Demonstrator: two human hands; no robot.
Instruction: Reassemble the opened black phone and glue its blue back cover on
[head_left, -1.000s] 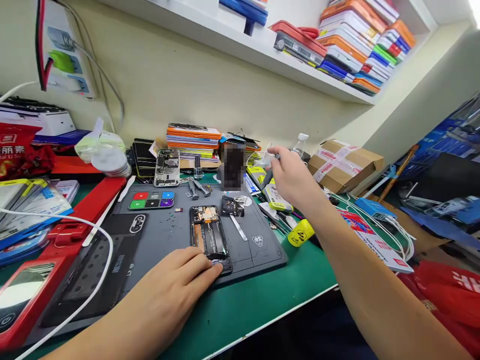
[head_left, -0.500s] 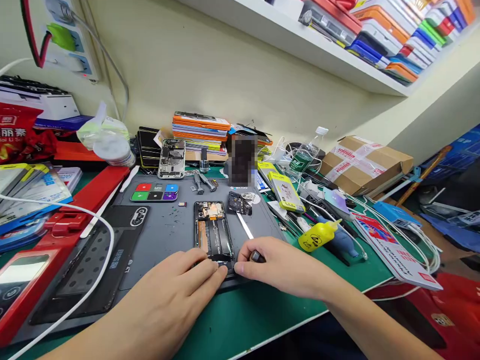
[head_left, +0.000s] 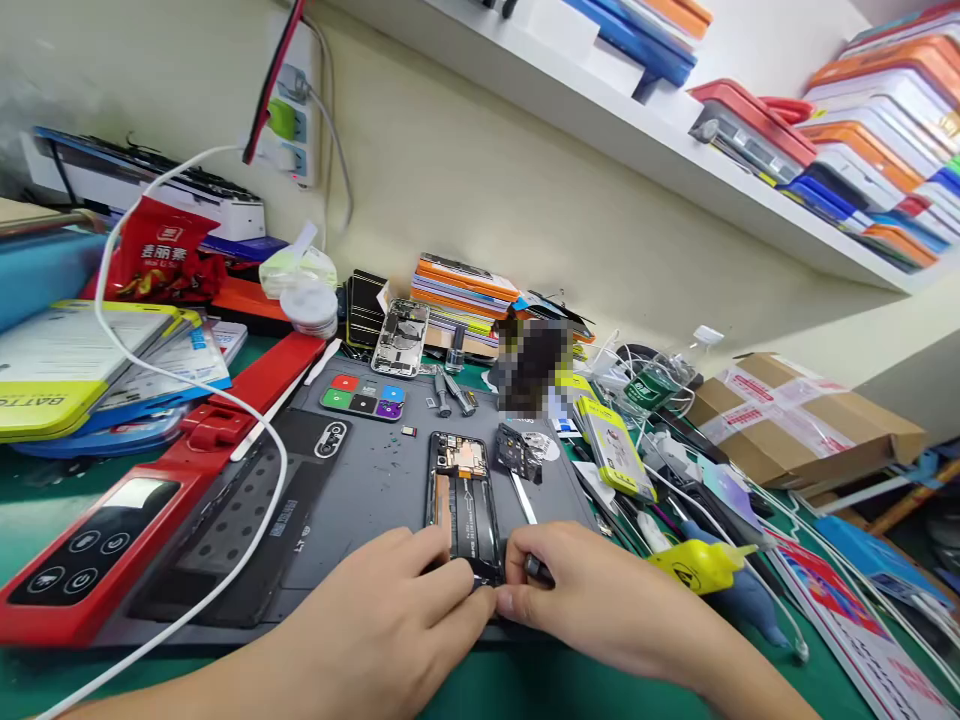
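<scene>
An opened phone (head_left: 469, 515) lies on the grey work mat, its circuit board showing at the top and its black battery below. My left hand (head_left: 405, 610) is closed over the phone's lower left end, fingers bent against it. At the lower right corner, my right hand (head_left: 570, 590) is closed around a dark-handled tool (head_left: 538, 571); its tip is hidden by the fingers. A pale flat strip (head_left: 523, 497) reaches from behind my right hand toward a black phone cover piece (head_left: 519, 452). Whether the strip belongs to the tool, I cannot tell.
Left of the phone lie a detached back cover (head_left: 300, 510) and a long red device (head_left: 127, 530). Small screwdrivers (head_left: 454, 392) and a colored magnetic tray (head_left: 364, 397) sit behind. To the right are a yellow bottle (head_left: 701, 567), cables and a cardboard box (head_left: 802, 410).
My view has turned left, so the bench appears farther right. Both hands remain at the phone's lower end, with my right fingers slightly shifted.
</scene>
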